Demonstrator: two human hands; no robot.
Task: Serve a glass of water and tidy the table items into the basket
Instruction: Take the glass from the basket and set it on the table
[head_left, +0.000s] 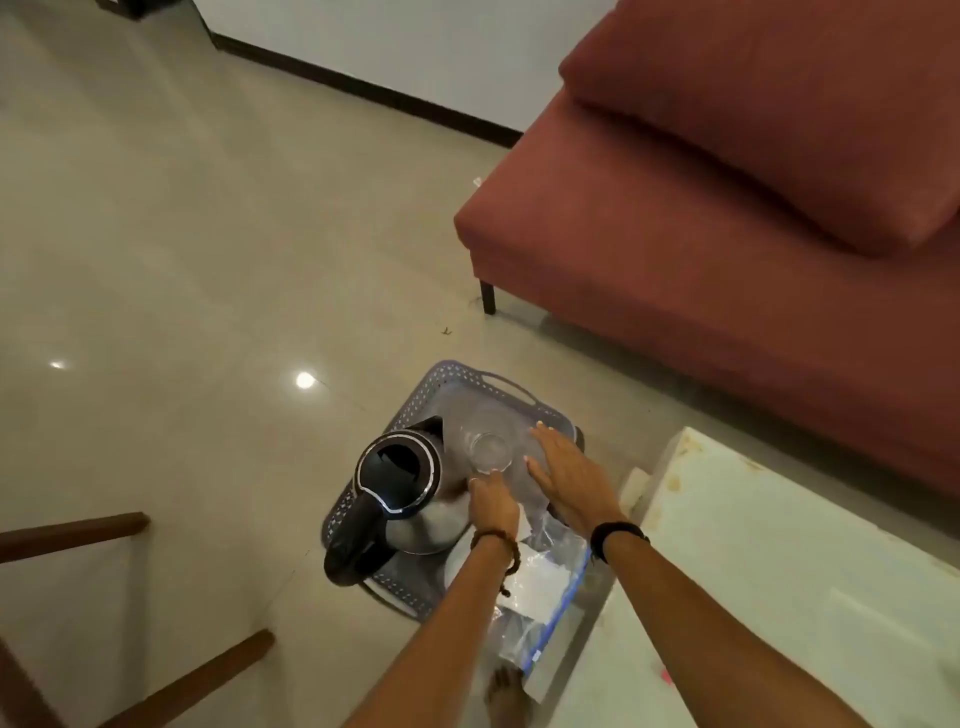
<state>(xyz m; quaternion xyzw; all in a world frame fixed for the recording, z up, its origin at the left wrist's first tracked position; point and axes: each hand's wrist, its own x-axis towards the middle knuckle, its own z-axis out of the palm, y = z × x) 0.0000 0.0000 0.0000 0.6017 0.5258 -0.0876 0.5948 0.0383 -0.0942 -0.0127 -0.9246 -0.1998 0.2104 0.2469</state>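
A grey perforated basket (470, 375) stands on the floor. Inside it on the left sits a steel electric kettle (397, 470) with a black handle and an open lid. To the kettle's right stands a clear drinking glass (490, 451), upright in the basket. My left hand (492, 499) pinches the glass at its near rim. Flat and with straight fingers, my right hand (569, 475) hovers just right of the glass, over a clear plastic bag (545, 571) with a blue zip edge that lies across the basket's near part and holds white paper.
A pale table (779, 571) fills the lower right corner, close to the basket. A red sofa (727, 208) stands behind it at the right. Wooden chair legs (72, 535) reach in from the lower left. Bare tiled floor (182, 234) spreads to the left and beyond.
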